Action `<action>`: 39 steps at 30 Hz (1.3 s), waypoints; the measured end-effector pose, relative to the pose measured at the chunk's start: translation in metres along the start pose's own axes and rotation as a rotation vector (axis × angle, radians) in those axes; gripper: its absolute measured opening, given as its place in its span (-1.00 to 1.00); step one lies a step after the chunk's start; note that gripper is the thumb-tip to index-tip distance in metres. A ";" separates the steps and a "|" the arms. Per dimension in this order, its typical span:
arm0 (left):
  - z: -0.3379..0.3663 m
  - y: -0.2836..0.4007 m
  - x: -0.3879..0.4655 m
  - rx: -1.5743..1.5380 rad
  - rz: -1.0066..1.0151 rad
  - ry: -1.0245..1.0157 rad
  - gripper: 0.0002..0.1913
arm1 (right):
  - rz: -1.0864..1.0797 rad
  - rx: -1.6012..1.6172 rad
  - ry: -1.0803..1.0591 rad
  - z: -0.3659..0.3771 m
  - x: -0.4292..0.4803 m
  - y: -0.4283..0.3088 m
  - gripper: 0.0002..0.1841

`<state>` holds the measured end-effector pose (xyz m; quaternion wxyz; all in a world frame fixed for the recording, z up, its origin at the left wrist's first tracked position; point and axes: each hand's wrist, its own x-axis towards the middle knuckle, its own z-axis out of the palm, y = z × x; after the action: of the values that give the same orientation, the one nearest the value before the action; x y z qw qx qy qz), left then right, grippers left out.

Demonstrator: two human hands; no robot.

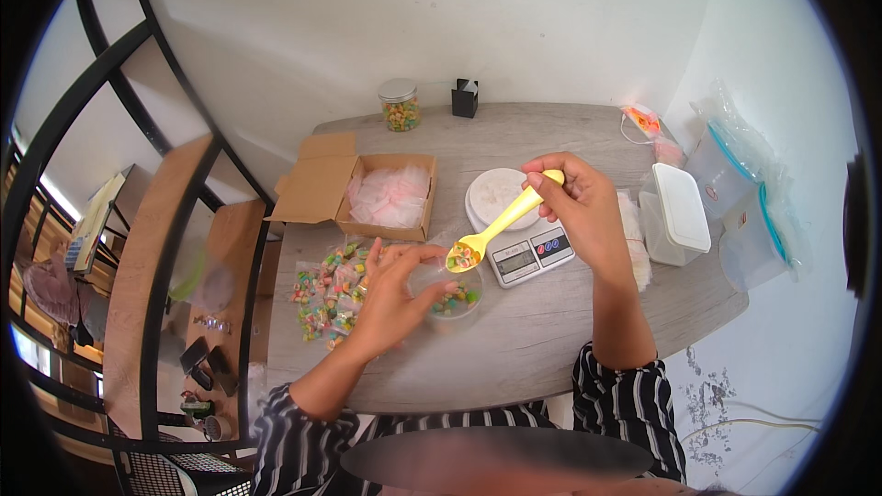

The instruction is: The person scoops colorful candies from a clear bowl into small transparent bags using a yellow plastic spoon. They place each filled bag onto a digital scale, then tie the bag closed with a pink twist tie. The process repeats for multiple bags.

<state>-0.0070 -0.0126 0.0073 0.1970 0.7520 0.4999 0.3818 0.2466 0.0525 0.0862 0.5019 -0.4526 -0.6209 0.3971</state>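
Observation:
My right hand (pixel 575 203) grips the handle of a yellow plastic spoon (pixel 513 212), whose bowl carries several small colourful candies (pixel 464 256). Just below that bowl is a clear round plastic tub (pixel 458 320) with more loose candies at its bottom. My left hand (pixel 396 296) hovers at the tub's left side, thumb and forefinger spread towards the spoon. Something see-through may lie between those fingers, but I cannot tell. Left of that hand, a pile of candies in small clear bags (pixel 324 296) is spread on the table. A white digital kitchen scale (pixel 517 262) stands beyond the spoon.
An open cardboard box (pixel 428 203) holds pinkish-white sachets. Behind it stand a lidded jar of candies (pixel 400 110) and a black holder (pixel 465 100). Plastic containers (pixel 679 217) line the right side of the wood-grain table (pixel 524 358). A black-framed shelf (pixel 148 255) rises at left.

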 end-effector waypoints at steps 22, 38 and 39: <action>0.000 0.003 0.012 0.043 0.011 -0.104 -0.56 | -0.271 -0.190 0.038 0.011 -0.023 -0.015 -0.80; -0.002 0.002 0.016 -0.056 -0.084 -0.127 -0.54 | -0.444 -0.196 0.084 0.011 -0.029 -0.021 -0.82; -0.002 0.001 0.016 -0.058 -0.091 -0.132 -0.53 | -0.452 -0.199 0.095 0.011 -0.029 -0.022 -0.82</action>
<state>-0.0048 0.0010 0.0155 0.2684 0.7460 0.5084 0.3361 0.2350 0.0180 0.0970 0.5595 -0.3676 -0.7182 0.1900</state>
